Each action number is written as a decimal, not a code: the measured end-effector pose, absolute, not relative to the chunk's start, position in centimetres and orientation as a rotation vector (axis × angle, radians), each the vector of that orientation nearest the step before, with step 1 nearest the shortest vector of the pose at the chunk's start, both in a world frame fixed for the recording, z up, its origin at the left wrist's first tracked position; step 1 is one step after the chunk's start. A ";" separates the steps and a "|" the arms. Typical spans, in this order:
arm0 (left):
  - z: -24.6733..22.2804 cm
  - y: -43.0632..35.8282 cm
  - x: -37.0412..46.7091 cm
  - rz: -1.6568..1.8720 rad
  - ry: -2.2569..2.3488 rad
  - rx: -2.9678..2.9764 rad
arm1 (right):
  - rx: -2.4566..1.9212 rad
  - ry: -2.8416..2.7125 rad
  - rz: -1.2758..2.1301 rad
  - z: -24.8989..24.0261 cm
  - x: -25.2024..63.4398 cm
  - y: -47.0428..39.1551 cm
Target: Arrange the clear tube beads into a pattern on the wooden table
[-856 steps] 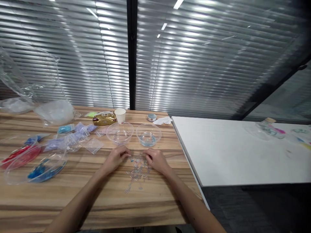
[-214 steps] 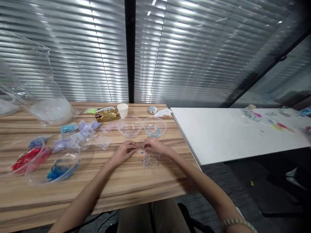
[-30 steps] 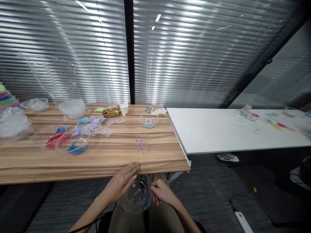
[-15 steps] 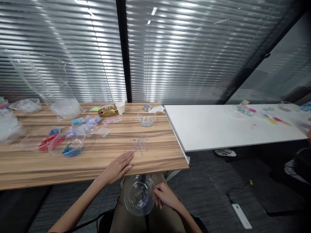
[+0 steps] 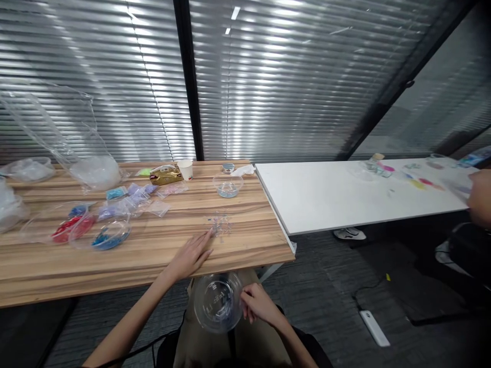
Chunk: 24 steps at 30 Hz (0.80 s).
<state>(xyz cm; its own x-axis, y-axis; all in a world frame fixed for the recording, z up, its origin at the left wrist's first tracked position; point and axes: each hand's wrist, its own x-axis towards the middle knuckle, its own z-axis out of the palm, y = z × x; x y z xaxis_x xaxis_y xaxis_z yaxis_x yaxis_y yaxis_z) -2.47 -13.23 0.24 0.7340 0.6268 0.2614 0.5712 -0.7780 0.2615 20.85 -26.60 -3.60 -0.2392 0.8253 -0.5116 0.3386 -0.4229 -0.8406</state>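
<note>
My left hand lies flat on the wooden table, fingers stretched out, its fingertips touching the near left side of a loose scatter of tiny shiny pieces. What these pieces are is too small to tell. Below the table's front edge, over my lap, my right hand pinches the right rim of a clear plastic bowl. The bowl's open top faces me, and its upper rim is close to the table edge. Farther back stands another clear bowl with something pale blue in its bottom.
At left are clear bowls of red and blue pieces, small plastic bags, a gold packet and a paper cup. A white table adjoins on the right, with another person's arm at its far end.
My left hand has slid slightly forward to the edge of the scattered pieces. My right hand still holds the bowl below the table edge. The whole view has shifted a little.
</note>
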 end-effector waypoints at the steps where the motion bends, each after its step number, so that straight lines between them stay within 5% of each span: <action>1: 0.3 -13.3 -2.4 0.508 0.965 2.776 | -1.634 -1.396 1.698 -3.6 20.9 -26.5; 24: 0.3 -13.9 -1.8 0.581 0.915 2.699 | -1.618 -1.387 1.712 -4.4 20.9 -27.6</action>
